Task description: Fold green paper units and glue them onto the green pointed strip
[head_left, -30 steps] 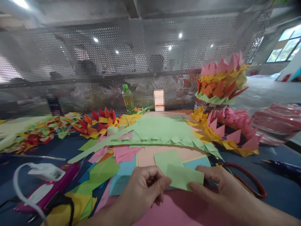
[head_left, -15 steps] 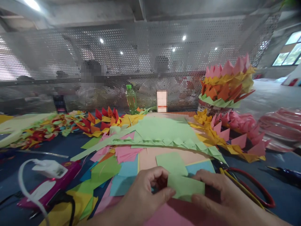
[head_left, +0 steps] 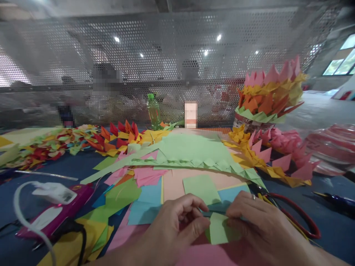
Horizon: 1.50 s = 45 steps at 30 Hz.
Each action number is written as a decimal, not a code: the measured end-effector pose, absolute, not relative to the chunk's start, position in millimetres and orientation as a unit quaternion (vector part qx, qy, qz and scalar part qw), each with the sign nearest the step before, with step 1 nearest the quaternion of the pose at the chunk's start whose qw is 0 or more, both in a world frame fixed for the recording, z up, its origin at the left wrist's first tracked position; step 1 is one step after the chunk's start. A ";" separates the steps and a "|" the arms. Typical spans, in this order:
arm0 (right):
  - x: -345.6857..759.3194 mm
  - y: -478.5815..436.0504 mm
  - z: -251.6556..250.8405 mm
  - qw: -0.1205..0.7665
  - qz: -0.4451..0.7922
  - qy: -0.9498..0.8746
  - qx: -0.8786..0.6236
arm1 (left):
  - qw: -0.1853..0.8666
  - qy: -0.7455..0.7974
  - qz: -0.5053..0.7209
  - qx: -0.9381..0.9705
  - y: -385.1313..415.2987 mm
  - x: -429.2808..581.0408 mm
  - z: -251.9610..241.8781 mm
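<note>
A small folded piece of light green paper [head_left: 222,229] lies between my two hands, over pink paper. My right hand [head_left: 256,218] is closed on its right side, with a ring on one finger. At its left edge my left hand [head_left: 185,221] has its fingers curled, thumb and fingertips touching the paper. A square of light green paper [head_left: 201,189] rests just beyond, on peach and blue sheets. Behind that runs a pleated light green strip [head_left: 194,165] with pointed folds.
At the left is a magenta glue gun [head_left: 59,210] with a white plug [head_left: 55,192]. Red-handled scissors [head_left: 299,212] are at the right. Folded paper flowers [head_left: 269,96], a green-capped bottle [head_left: 154,112] and a pen [head_left: 335,203] surround the work area.
The light green piece between my hands has been folded smaller and now looks narrower. My right hand has turned over its right side. The view has shifted slightly.
</note>
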State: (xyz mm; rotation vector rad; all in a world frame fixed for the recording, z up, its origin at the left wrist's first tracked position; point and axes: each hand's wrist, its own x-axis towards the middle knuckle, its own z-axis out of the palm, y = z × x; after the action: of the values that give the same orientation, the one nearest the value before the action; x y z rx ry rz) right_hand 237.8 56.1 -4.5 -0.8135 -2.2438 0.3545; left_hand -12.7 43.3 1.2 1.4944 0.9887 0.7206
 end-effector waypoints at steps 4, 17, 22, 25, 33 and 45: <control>237.6 54.3 -1.4 0.373 0.093 -0.876 -0.290 | 0.575 0.411 0.323 0.630 44.2 -9.6 -2.2; 241.2 47.3 -1.8 0.353 0.044 -0.904 -0.236 | 0.130 0.414 0.381 0.816 39.8 -12.0 1.7; 239.2 47.5 -2.1 0.336 0.108 -0.905 -0.238 | 0.065 0.275 0.320 0.904 29.1 -9.4 9.7; 241.0 47.7 -3.6 0.340 0.130 -0.907 -0.210 | 0.044 0.283 0.296 0.911 30.5 -8.9 5.8; 235.3 42.1 2.8 0.272 0.106 -0.918 -0.268 | -0.051 0.252 0.289 0.922 29.7 -10.6 -0.7; 244.0 47.1 -7.8 0.261 -0.024 -0.941 -0.214 | -0.047 0.209 0.295 0.931 25.7 -8.5 2.9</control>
State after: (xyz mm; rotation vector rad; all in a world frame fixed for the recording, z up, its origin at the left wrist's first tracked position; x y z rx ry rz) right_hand 244.0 47.1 -7.8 -0.5793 -2.5468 -0.0660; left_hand -8.5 25.7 2.9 3.0156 0.6768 0.9567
